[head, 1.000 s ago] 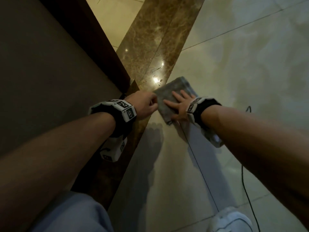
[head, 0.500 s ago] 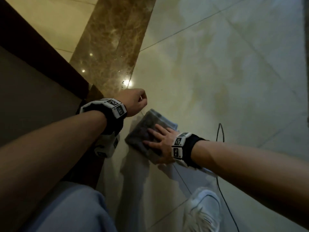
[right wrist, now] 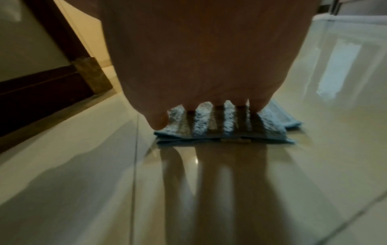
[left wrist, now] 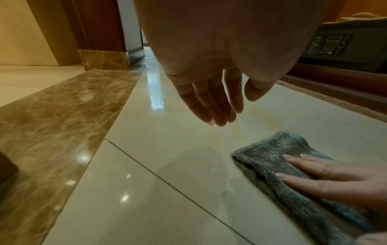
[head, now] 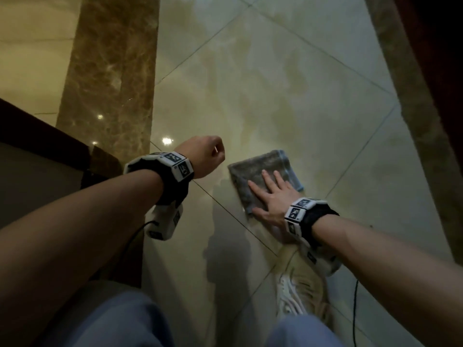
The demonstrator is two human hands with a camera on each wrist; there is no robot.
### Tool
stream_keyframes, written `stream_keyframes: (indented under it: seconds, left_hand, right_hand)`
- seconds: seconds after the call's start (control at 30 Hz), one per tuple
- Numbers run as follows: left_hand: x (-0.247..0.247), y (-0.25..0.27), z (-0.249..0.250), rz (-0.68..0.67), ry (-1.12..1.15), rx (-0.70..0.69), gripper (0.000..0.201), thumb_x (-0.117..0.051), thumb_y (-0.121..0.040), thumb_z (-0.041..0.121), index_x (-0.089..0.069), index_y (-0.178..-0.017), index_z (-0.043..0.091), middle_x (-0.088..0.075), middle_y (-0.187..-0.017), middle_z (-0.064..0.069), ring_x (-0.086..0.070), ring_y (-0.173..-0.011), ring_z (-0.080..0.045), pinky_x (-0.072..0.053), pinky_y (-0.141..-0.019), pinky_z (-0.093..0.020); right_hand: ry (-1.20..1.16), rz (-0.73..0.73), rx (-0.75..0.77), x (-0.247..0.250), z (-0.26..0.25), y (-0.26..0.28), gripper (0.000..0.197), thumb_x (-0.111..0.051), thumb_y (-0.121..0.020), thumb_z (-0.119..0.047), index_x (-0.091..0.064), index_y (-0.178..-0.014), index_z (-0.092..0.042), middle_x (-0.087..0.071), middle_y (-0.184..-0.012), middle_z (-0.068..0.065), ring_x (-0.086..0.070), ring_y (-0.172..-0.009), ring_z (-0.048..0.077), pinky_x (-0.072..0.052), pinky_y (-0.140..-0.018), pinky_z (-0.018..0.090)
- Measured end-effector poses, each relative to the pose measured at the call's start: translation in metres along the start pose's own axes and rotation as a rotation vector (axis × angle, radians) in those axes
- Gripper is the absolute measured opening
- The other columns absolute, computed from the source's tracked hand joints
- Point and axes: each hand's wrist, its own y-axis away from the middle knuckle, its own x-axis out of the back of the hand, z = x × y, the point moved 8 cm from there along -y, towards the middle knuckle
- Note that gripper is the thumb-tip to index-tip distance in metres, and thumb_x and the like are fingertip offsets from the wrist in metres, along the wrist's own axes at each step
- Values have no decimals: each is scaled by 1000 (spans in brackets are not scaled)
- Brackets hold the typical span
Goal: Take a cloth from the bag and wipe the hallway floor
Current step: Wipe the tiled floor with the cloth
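Head view: wiping under way, cloth already out of its bag.
Right hand pressed flat, fingers straight, on folded grey cloth on pale hallway floor; left hand hovering left of it, relaxed, holding nothing; far tiles probably left.

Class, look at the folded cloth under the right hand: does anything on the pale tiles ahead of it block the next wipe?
Nothing visible does. The right hand presses the grey cloth flat; the floor beyond it is bare. The left hand hangs beside it, off the cloth.
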Motion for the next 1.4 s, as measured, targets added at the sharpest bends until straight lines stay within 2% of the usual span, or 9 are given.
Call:
stream_keyframes:
  seconds: [0.1, 0.23, 0.4, 0.53, 0.67, 0.8, 0.97, 1.1, 1.4]
  left_hand:
    - [-8, -6, 19, -32, -32, -33, 20, -48, -95, 30, -64, -104, 21, -68, -104, -3, -59, -88, -22, -47, -75, -31]
    - [-28, -10, 60, -88, -51, -111, 21, -49, -95, 28, -64, -106, 18, -69, -102, -3, -63, -89, -26, -51, -76, -33]
    - [-57, -22, 102, -144, -63, -207, 21, -47, -98, 26, -63, -108, 17, -67, -105, -1, -60, -86, -21, -45, -70, -27]
    - [-65, -38, 121, -133, -3, -213, 19, -48, -97, 25, -63, -105, 17, -67, -103, -2, -60, -88, -22, -49, -74, -31]
    - [-77, -46, 141, -122, -9, -256, 19, -49, -96, 22, -65, -104, 15, -69, -101, -3, -56, -83, -19, -39, -69, -24]
    - [-86, -50, 152, -129, -19, -277, 21, -49, -96, 23, -65, -107, 15, -68, -103, -4, -59, -88, -22, -38, -69, -24]
    - [-99, -54, 156, -139, -11, -277, 21, -49, -96, 25, -65, -107, 16, -69, -103, -4, -57, -84, -21, -42, -70, -27]
    - [-105, -52, 159, -168, -13, -280, 20, -49, -95, 26, -65, -105, 17, -69, -102, -4, -59, -86, -23, -48, -73, -30]
    - [-92, -48, 161, -145, -21, -290, 21, -50, -95, 24, -66, -106, 16, -69, -102, -3, -60, -86, -22, -40, -69, -25]
  right_hand:
    - [-53, 0, -11, -4, -17, 2, 79, -32, -93, -70, 9, -154, -41, 25, -160, 11, 18, -147, 41, -4, -121, 51]
    - [-48, -5, 40, -17, -16, 12, 74, -29, -93, -72, 6, -153, -46, 24, -161, 3, 19, -148, 33, 1, -121, 52]
    - [-167, 25, -71, -37, 37, 36, 64, -18, -96, -68, 8, -151, -50, 24, -161, -2, 19, -149, 28, 3, -120, 53]
    - [-252, 57, -174, -57, 77, 57, 62, -15, -96, -69, 10, -150, -52, 24, -161, -4, 19, -149, 26, 2, -121, 52]
    - [-342, 110, -285, -82, 111, 81, 60, -11, -96, -67, 14, -149, -52, 27, -159, -5, 21, -148, 25, 3, -121, 50]
    - [-467, 143, -444, -103, 147, 107, 59, -13, -97, -65, 11, -150, -51, 25, -160, -6, 20, -149, 23, 4, -120, 48]
    - [-538, 313, -505, -87, 158, 116, 58, -23, -99, -59, -12, -153, -43, 5, -165, 1, 4, -151, 28, -5, -122, 49]
    - [-649, 282, -512, -91, 152, 104, 62, -23, -99, -60, 2, -153, -46, 15, -164, -4, 14, -150, 26, -1, -121, 49]
    - [-819, 235, -715, -104, 181, 108, 65, -24, -99, -62, 3, -154, -42, 20, -163, -3, 22, -148, 27, 5, -120, 50]
